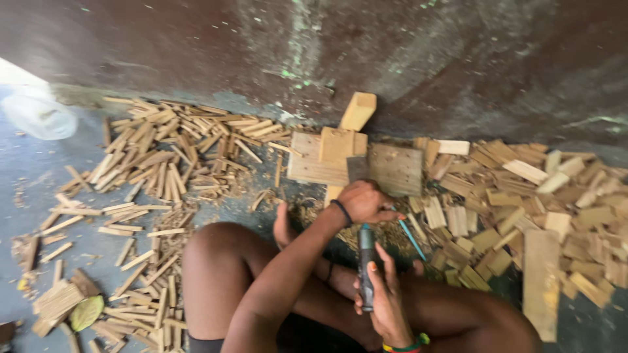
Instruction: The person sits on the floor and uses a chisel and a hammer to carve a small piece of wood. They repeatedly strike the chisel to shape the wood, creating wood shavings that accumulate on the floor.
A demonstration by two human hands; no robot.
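Your left hand (364, 201) is clamped down on a wood block (335, 191), and your right hand (386, 302) has a tight grip on a knife (366, 265).

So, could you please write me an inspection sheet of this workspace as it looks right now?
Surface: grey floor, dusty, with shavings.
Job's things: dark-handled tool; flat wooden boards; block leaning on the wall.
Clutter: thin sticks piled left; short offcuts piled right; blue pencil.
Hands: left hand rests on the wood; right hand has its fingers round the tool.
Cables: nothing seen.
Surroundings: stained dark wall; pale bag.
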